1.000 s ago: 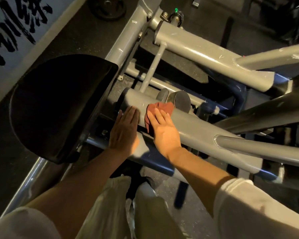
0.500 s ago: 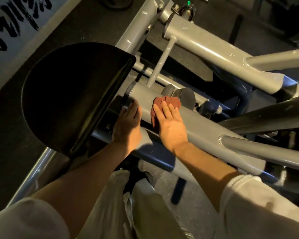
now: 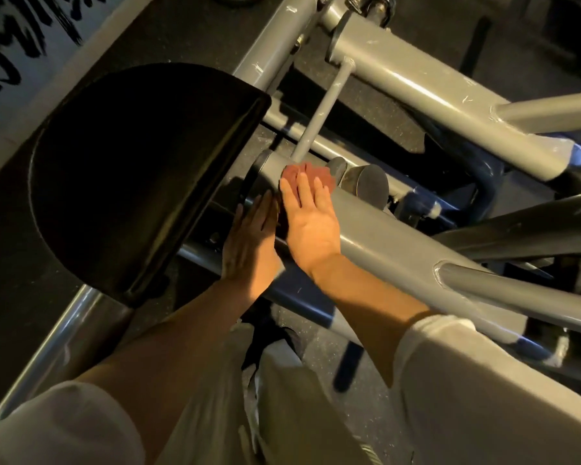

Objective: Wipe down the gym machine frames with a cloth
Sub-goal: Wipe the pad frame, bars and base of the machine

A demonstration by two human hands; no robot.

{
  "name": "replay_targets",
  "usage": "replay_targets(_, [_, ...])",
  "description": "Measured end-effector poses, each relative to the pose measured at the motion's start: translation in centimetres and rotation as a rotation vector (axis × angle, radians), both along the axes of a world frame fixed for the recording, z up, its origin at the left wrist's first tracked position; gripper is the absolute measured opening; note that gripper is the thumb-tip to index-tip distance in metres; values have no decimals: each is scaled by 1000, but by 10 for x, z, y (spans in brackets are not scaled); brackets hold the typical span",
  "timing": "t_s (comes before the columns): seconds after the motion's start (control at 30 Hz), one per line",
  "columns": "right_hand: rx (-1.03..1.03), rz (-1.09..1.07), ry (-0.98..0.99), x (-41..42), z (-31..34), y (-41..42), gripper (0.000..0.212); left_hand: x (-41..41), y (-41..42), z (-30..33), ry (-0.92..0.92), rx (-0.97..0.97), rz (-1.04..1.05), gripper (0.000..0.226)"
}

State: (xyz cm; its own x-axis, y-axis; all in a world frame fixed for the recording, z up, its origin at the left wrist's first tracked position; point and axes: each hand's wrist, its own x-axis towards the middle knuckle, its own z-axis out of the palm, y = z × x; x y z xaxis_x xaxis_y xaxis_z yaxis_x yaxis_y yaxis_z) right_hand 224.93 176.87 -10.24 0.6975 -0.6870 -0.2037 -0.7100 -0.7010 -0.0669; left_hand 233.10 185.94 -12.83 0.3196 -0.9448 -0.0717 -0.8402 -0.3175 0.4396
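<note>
Since the earlier frame the right hand (image 3: 311,223) has pushed the red cloth (image 3: 307,174) further toward the capped end of the grey frame tube (image 3: 396,236), above dark rubber flooring (image 3: 359,370). Its fingers lie flat, pressing the cloth. The left hand (image 3: 249,243), fingers straight, rests against the tube's side beside a black pad (image 3: 131,169).

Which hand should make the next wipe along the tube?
Right. The right hand already lies flat on the cloth on top of the grey tube. The left hand rests bare against the tube's near side, beside the black pad, with no cloth.
</note>
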Motion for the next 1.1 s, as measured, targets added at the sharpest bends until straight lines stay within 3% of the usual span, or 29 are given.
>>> replay_targets(0.17, [39,-24,-109,4,-11,-17,64,4,-1,-3,-9,27,190,63])
replay_targets(0.3, [49,49,-50,-29,-1,20,74,11,-4,-15,-84,17,163,78])
replay_targets(0.43, [7,57,-131,-18,-8,0,70,16,-3,-17,-116,-22,147,72])
replay_targets(0.53, [10,-11,-258,20,-18,-19,64,12,5,-16,-60,-10,202,69])
replay_targets(0.67, [123,-81,-370,44,-32,-10,73,0,19,-22,53,-22,364,65])
replay_targets(0.83, [20,211,-308,-31,-26,10,75,-4,16,-19,27,-25,336,62])
replay_targets(0.97, [-18,2,-271,-32,-28,6,80,-6,22,-22,-24,-34,301,61])
replay_targets(1.1, [-16,82,-327,19,-28,8,64,-14,22,-14,-6,-71,278,61])
